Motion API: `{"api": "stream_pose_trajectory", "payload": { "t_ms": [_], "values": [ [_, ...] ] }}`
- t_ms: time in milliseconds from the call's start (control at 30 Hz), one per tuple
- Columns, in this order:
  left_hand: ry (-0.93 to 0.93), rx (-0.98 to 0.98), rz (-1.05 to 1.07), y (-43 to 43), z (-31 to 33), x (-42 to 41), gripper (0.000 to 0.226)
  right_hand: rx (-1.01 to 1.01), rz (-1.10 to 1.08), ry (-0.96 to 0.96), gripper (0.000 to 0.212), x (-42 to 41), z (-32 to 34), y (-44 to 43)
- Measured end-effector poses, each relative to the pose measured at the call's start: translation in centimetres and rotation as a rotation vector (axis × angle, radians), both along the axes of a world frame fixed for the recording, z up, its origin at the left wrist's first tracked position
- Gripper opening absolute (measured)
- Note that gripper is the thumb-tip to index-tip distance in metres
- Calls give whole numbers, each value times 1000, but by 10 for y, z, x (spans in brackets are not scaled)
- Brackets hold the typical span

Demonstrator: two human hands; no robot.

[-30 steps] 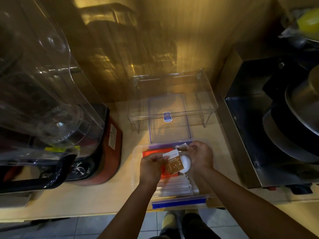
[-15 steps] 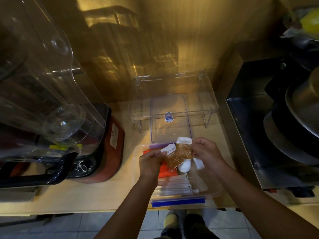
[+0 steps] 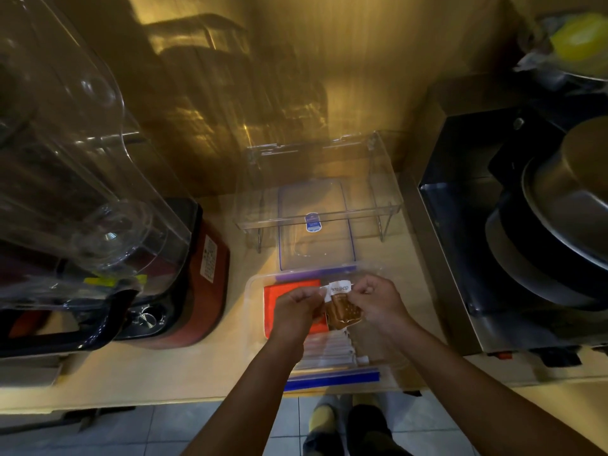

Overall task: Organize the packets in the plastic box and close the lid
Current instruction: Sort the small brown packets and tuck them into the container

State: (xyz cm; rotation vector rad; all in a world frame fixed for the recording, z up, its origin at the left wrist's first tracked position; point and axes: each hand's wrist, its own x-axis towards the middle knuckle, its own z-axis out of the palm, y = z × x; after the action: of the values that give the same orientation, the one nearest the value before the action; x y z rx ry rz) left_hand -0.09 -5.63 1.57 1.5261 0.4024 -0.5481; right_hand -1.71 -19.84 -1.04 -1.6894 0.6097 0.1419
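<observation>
A clear plastic box (image 3: pixel 255 289) with blue clips sits at the counter's front edge. Inside lie a red packet (image 3: pixel 283 292) at the far left and a row of white packets (image 3: pixel 330 352) toward the front. Its clear lid (image 3: pixel 316 225) with a blue seal lies flat just behind the box. Above the box, my left hand (image 3: pixel 294 309) and my right hand (image 3: pixel 378 302) together pinch small brown packets with white tops (image 3: pixel 342 307), held side by side between the fingertips.
A blender with a clear jug (image 3: pixel 75 199) on a red and black base (image 3: pixel 197 281) stands left of the box. A clear acrylic stand (image 3: pixel 385 179) spans the lid. A steel appliance (image 3: pixel 460 258) with stacked pans (image 3: pixel 566 205) is at right.
The two hands drew the brown packets together above the box; the right hand moved left to meet the left hand, and the white round item seen below is now hidden.
</observation>
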Motion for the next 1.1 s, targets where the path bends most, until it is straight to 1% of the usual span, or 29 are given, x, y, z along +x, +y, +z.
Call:
{"api": "stream_pose_trajectory", "payload": {
  "t_ms": [100, 200, 233, 333, 400, 433, 467, 500, 533, 567, 600, 667, 733, 800, 833, 900, 967, 1100],
  "values": [
    [-4, 0, -31, -1, -1, -5, 11, -17, -6, -21, 26, -3, -4, 4],
    [-13, 49, -26, -3, -3, -8, 21, -67, 49, -60, 16, -6, -4, 6],
    [-8, 61, -11, -4, -4, -9, 20, -79, 70, -75, 15, -7, -3, 6],
    [11, 60, 24, -6, -6, -11, 3, -47, 122, -84, 15, -10, 0, 3],
    [13, 70, 22, -6, -8, -13, 7, 0, 140, -42, 15, -11, 5, -5],
    [11, 75, 15, -7, -9, -14, 9, 43, 145, -19, 22, -11, 7, -11],
    [8, 82, 1, -8, -10, -15, 9, 85, 172, -7, 35, -11, 9, -18],
    [6, 85, -19, -10, -10, -16, 8, 100, 228, -5, 49, -10, 11, -25],
    [5, 83, -40, -13, -10, -18, 5, 74, 317, -7, 55, -9, 13, -31],
    [8, 78, -60, -16, -11, -18, 3, 2, 433, -12, 50, -7, 14, -37],
    [12, 77, -84, -21, -12, -19, 5, -114, 558, -17, 40, -6, 15, -41],
    [31, 99, -140, -30, -15, -20, 13, -369, 780, -18, 25, -3, 17, -45],
    [71, 130, -193, -37, -18, -22, 13, -557, 924, -10, 13, 1, 21, -47],
    [99, 158, -238, -42, -20, -24, 9, -754, 1017, -35, 12, 3, 24, -45],
    [81, 192, -259, -43, -23, -25, 10, -837, 1056, -54, 13, 3, 24, -43],
    [-35, 312, -335, -45, -30, -26, 12, -949, 1109, -57, 15, 1, 20, -40],
    [-158, 418, -448, -47, -33, -28, 16, -1017, 1142, -46, 18, -1, 16, -37],
    [-337, 632, -661, -46, -37, -31, 19, -1075, 1212, -40, 23, -2, 4, -34]
  ]
}}
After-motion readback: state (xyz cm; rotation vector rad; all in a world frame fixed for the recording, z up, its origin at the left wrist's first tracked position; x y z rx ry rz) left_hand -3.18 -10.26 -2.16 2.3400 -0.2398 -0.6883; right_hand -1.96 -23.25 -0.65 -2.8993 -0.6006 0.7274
